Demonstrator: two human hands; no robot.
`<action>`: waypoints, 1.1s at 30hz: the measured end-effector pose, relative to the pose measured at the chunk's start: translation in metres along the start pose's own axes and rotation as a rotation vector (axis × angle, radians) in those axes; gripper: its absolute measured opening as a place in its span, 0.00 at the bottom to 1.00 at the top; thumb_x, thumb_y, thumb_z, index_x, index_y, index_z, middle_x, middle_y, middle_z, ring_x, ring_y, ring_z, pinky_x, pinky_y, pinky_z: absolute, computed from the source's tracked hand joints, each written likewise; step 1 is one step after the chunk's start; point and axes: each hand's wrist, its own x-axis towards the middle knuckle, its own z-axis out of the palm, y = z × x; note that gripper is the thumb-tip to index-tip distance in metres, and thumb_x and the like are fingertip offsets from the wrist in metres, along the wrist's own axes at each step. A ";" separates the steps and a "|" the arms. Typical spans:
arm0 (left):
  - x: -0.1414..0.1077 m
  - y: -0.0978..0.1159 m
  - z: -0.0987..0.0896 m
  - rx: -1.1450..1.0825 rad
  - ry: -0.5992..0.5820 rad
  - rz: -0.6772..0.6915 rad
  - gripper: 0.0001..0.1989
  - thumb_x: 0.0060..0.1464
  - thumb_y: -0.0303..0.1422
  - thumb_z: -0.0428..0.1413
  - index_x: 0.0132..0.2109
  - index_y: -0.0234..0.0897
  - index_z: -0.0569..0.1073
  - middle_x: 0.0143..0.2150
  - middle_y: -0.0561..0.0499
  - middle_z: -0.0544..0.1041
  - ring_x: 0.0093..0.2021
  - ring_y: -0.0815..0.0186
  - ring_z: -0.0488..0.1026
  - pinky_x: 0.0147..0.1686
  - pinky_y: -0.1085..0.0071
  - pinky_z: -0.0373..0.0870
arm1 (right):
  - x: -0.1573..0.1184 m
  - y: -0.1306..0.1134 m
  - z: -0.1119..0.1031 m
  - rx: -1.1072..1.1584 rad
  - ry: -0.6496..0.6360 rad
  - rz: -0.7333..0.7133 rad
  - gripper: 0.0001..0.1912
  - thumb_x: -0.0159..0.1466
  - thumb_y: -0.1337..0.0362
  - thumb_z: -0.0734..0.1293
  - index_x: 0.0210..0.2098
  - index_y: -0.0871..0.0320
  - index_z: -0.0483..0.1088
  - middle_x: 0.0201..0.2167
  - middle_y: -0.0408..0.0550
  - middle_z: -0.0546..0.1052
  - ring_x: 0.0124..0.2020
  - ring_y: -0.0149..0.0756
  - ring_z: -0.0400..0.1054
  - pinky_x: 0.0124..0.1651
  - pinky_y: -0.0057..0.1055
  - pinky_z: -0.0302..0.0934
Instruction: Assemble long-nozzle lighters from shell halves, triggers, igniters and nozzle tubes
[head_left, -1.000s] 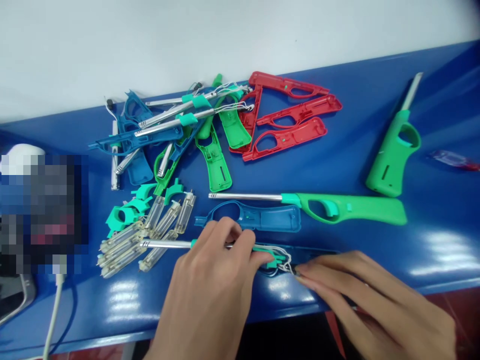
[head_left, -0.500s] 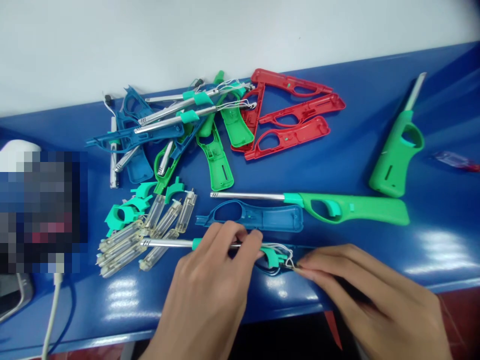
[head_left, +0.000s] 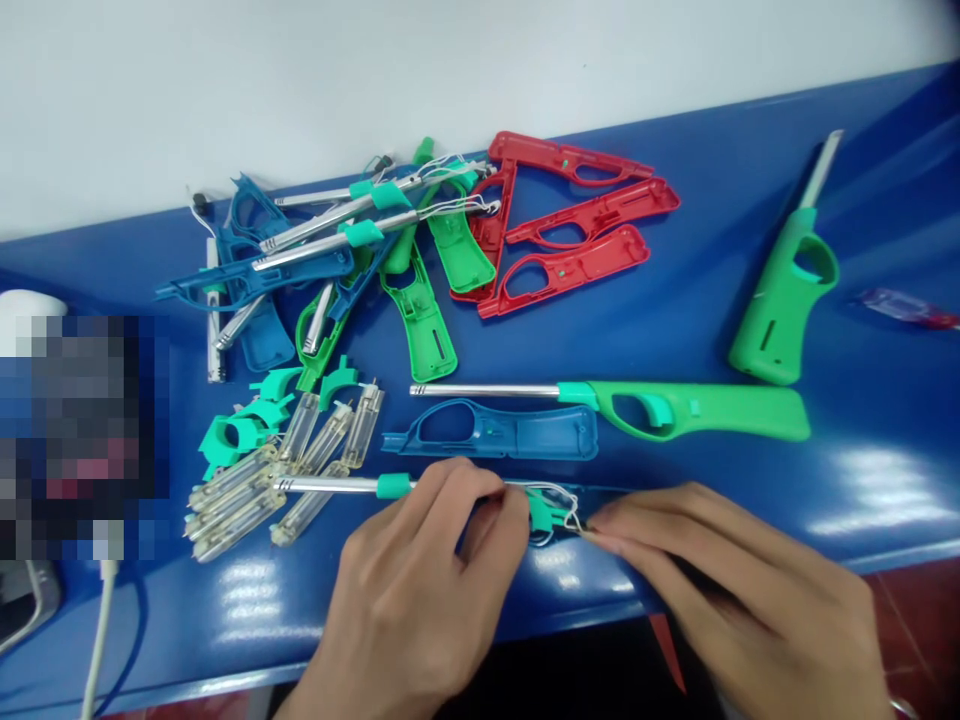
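Note:
An opened lighter with a long metal tube lies at the table's front, partly covered by my hands. My left hand is closed over its middle, thumb and forefinger bent together near the trigger area. A teal part sits just right of my left fingertips, and thin white wires loop beside it. My right hand pinches at the end of those wires; a tiny dark bit shows at its fingertips. The blue half-shell under the wires is mostly hidden. Just beyond my hands lies another blue half-shell.
Whole green lighters lie behind and to the right. Clear fuel tanks and teal pieces lie left. Metal tubes, green shells and red shells are piled at the back. A white cable hangs left.
The whole view has shifted slightly. My left thumb has moved a little right and covers more of the teal part. My right hand keeps its pinch at the wires.

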 end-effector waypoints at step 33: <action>-0.007 -0.001 -0.008 0.104 -0.061 0.192 0.12 0.69 0.27 0.53 0.54 0.35 0.78 0.45 0.46 0.82 0.47 0.53 0.83 0.35 0.63 0.83 | -0.001 0.002 0.000 0.006 0.034 -0.009 0.14 0.70 0.78 0.65 0.45 0.55 0.77 0.41 0.43 0.79 0.42 0.32 0.75 0.46 0.28 0.71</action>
